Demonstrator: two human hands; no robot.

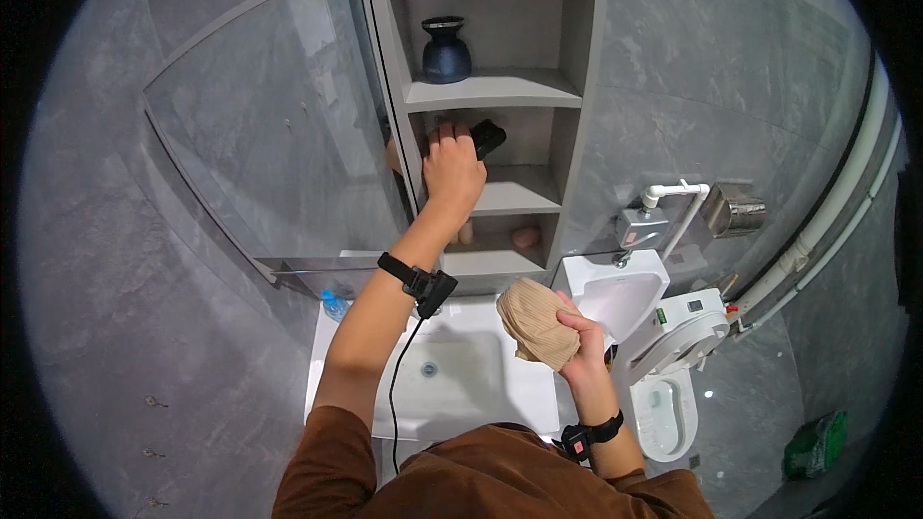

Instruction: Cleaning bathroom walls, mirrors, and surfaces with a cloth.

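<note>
My left hand (452, 168) reaches into the middle compartment of the shelf unit (577, 101). Its fingers curl round a dark black object (488, 138), whose end sticks out on the right; the rest is hidden, and I cannot make out its kind. Over the right side of the washbasin (471, 365), my right hand (583, 344) grips a bunched beige ribbed cloth (538, 323), thumb on top. In the compartment above my left hand stands a dark blue vase-like jar (446, 53) with a flared black rim.
A mirror door (279, 125) adjoins the shelves on the left. Small roundish items, including a pinkish one (526, 237), lie in the lowest compartment. A blue-tinted bottle (335, 306) stands at the basin's left. Right are a urinal (615, 293), a toilet (665, 413) and a green bag (815, 445).
</note>
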